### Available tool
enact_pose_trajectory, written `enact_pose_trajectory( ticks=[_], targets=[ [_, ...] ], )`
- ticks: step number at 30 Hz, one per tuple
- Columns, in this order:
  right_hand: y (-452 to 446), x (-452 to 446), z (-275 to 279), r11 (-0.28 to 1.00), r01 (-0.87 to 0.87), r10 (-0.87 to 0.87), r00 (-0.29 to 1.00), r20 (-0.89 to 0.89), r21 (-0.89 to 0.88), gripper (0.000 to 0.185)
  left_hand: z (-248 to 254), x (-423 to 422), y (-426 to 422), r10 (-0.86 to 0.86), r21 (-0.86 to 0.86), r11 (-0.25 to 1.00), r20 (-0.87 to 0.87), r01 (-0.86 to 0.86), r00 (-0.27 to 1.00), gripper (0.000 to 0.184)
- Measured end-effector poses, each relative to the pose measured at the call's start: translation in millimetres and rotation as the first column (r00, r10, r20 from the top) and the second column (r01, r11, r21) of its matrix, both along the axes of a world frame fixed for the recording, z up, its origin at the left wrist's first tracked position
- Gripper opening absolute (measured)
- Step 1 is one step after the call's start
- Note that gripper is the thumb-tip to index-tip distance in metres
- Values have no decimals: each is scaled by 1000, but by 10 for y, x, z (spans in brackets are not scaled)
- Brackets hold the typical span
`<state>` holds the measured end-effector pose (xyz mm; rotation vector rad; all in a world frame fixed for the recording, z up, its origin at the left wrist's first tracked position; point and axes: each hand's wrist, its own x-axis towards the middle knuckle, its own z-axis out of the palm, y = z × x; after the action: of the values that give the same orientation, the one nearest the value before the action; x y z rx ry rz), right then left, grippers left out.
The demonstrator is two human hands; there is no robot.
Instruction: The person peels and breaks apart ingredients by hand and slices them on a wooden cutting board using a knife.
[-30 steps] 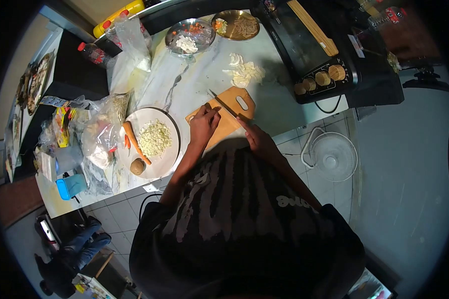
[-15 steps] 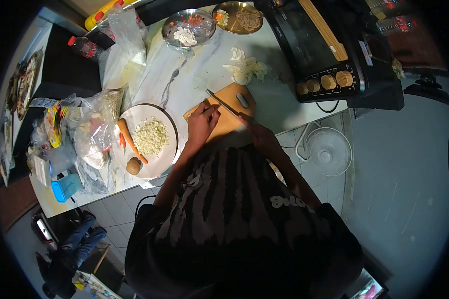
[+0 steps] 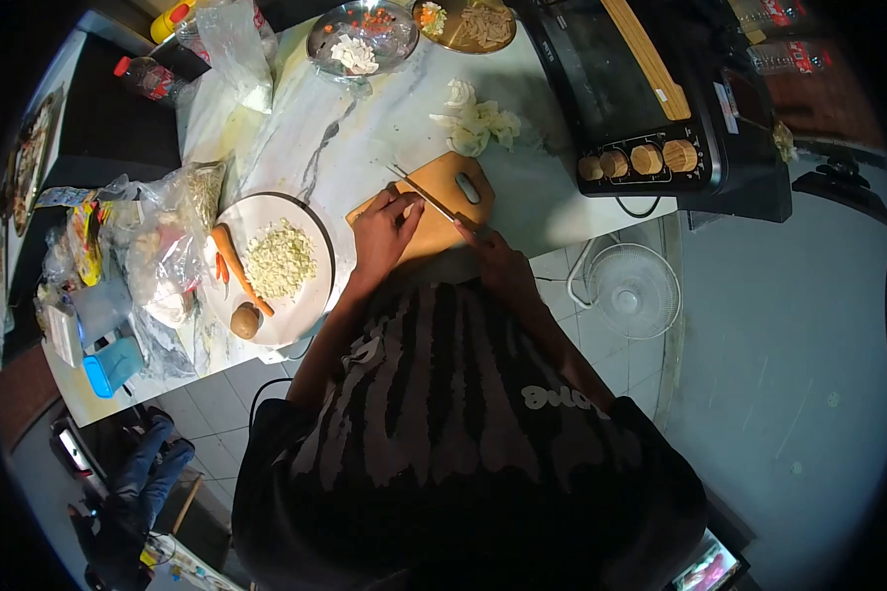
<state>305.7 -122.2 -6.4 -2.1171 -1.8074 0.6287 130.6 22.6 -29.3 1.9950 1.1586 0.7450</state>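
On the counter in front of me lies a wooden cutting board [image 3: 429, 231] with a handle slot. My right hand [image 3: 499, 258] is closed around the handle of a knife [image 3: 426, 195], whose blade slants across the board towards the far left. My left hand [image 3: 380, 236] rests on the board's left part, fingers bent and pressed together close beside the blade. Whatever lies under those fingertips is too small and hidden to name. Beyond the board is a pile of pale cut leaves, like cabbage [image 3: 478, 126].
At left, a plate [image 3: 301, 320] bears chopped pale vegetable [image 3: 280, 260], carrot [image 3: 238, 266], red chillies and a brown potato [image 3: 245, 320]. Two metal plates with cut food stand at the back. A black oven [image 3: 641, 108] stands right; plastic bags [image 3: 168, 241] lie left. A person [image 3: 133, 502] is lower left.
The whole view has shifted a little, so everything appears slightly further left and higher. Hands and knife keep nearly the same place over the board.
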Motion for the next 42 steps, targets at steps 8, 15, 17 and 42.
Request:
enact_pose_trajectory(
  ticks=[8,15,17,42],
  targets=[
    [-24,-26,-2,992,16,-9,998,58,-125,70,-86,6,4,27,32,999,-14,-27,1000,16],
    [-102,-17,-93,999,47,-45,993,-111,20,65,-113,8,7,28,26,999,14,-29,1000,16],
    [-84,-27,-74,998,55,-53,988,-147,14,63,-160,-18,-9,18,55,998,8,-19,1000,16],
    [-88,-20,-27,997,28,-26,999,35,-74,68,-109,-5,-10,25,124,992,-14,-23,1000,12]
  ],
)
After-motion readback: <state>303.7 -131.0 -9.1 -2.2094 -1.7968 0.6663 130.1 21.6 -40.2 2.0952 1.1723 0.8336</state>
